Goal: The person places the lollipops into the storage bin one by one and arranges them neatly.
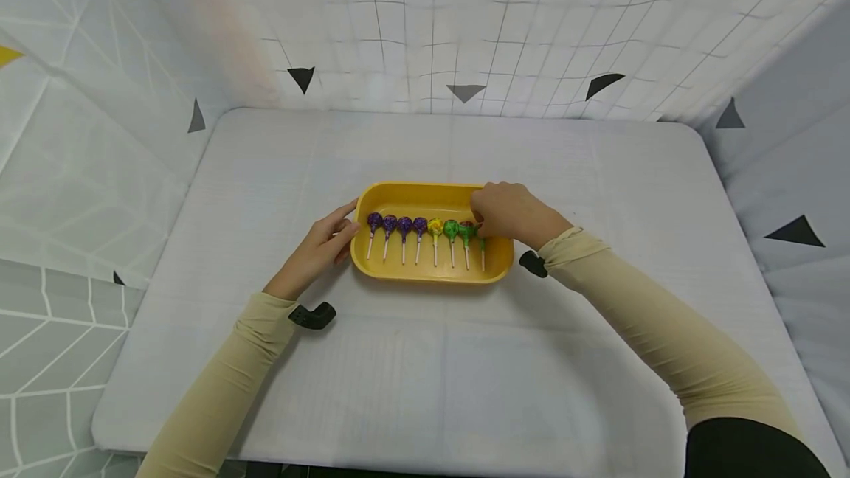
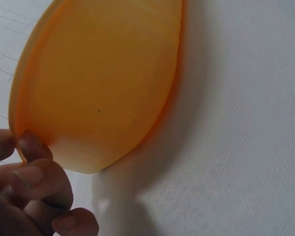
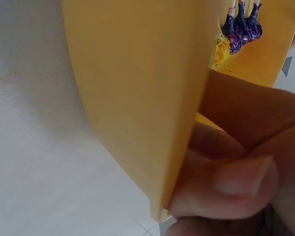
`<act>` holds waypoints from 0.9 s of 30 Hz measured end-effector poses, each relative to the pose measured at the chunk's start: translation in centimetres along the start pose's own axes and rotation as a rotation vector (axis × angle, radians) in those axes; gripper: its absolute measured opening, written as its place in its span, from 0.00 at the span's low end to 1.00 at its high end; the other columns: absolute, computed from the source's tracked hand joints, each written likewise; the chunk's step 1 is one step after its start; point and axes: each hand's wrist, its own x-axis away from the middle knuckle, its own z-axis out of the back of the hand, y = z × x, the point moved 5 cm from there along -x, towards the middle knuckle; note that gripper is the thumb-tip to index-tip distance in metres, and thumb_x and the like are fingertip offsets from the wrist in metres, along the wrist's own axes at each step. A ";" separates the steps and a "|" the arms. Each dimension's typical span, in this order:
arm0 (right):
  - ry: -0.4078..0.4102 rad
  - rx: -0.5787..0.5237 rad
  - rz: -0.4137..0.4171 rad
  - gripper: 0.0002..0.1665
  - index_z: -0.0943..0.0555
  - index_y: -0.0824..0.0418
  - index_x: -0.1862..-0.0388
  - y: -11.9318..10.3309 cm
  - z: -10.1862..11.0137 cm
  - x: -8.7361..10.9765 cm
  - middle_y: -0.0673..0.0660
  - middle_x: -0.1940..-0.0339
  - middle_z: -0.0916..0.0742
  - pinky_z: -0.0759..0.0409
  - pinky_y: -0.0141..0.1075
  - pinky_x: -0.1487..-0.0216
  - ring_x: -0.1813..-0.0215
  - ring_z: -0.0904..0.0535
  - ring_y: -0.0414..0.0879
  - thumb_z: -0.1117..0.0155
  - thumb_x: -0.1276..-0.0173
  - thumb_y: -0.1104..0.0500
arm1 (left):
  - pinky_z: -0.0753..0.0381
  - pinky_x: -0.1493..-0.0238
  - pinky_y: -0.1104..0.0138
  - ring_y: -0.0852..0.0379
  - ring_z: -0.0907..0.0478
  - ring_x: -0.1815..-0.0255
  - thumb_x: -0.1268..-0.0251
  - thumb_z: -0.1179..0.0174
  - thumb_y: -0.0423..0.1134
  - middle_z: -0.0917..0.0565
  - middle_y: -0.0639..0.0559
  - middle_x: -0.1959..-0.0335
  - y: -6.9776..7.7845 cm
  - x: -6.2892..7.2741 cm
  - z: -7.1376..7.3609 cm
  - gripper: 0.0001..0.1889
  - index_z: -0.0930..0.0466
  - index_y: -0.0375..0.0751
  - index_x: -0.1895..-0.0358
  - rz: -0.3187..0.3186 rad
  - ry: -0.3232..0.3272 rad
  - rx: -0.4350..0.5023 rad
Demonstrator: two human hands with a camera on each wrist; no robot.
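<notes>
A yellow oval tray (image 1: 425, 275) sits mid-table with a row of wrapped lollipops (image 1: 405, 224) in it, sticks toward the person. From left they are purple, then a yellow one (image 1: 434, 226), then green ones (image 1: 451, 229). At the tray's left end, my left hand (image 1: 325, 240) grips the rim, its fingers (image 2: 42, 179) curled in the left wrist view. My right hand (image 1: 508, 211) reaches over the right end, fingers curled at the head of the rightmost lollipop (image 1: 482, 252), covering most of it. The tray wall (image 3: 132, 98) hides those fingertips in the right wrist view.
A white cloth covers the table (image 1: 398, 375) around the tray. Patterned white sheets (image 1: 432, 28) hang behind and at both sides. A dark wrist device (image 1: 313, 316) is worn on each wrist.
</notes>
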 end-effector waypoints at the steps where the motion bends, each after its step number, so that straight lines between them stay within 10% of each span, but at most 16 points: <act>1: -0.001 -0.001 -0.001 0.10 0.18 0.59 0.68 0.0 0.0 0.0 0.55 0.69 0.15 0.23 0.38 0.67 0.67 0.21 0.49 0.25 0.34 0.56 | 0.30 0.73 0.68 0.58 0.33 0.76 0.15 0.53 0.50 0.27 0.47 0.68 0.0 0.0 0.0 0.29 0.43 0.52 0.17 0.000 0.000 0.000; 27: 0.013 -0.030 0.000 0.08 0.16 0.60 0.64 0.0 -0.1 0.2 0.56 0.65 0.13 0.19 0.39 0.64 0.66 0.20 0.49 0.26 0.33 0.57 | 0.30 0.73 0.68 0.58 0.32 0.76 0.15 0.53 0.50 0.27 0.47 0.68 -0.1 0.1 0.0 0.29 0.43 0.52 0.17 0.010 -0.004 -0.004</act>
